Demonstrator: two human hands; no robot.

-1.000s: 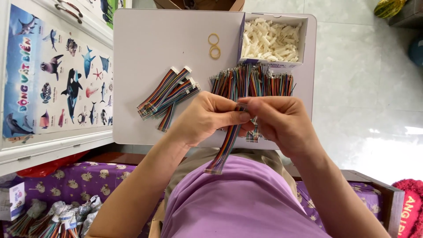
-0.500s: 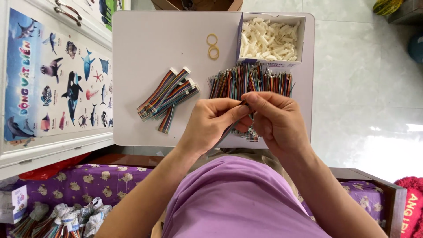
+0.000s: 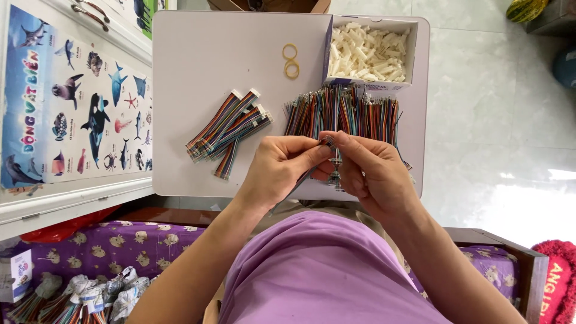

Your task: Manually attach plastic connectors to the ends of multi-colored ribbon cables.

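Pale tiled floor (image 3: 480, 120) shows to one side of a small white counter (image 3: 198, 66) below my view. Over its near edge both hands meet on one multicoloured ribbon cable (image 3: 303, 179): my left hand (image 3: 279, 168) has its grip clamped on the cable's upper end, thumb against forefinger, and my right hand (image 3: 369, 171) pinches the same end from the other side, fingertips touching at the small connector. The cable's free length hangs down toward my lap. Just beyond the hands lies a wide loose pile of cables (image 3: 345, 111), and to the left, well apart from it, a neat stack of finished cables (image 3: 231, 129) with white ends. A box of white connectors (image 3: 369, 54) sits at the far corner, two rubber bands (image 3: 291, 60) beside it. A sea-animal poster (image 3: 78, 108) covers the cabinet on the left.
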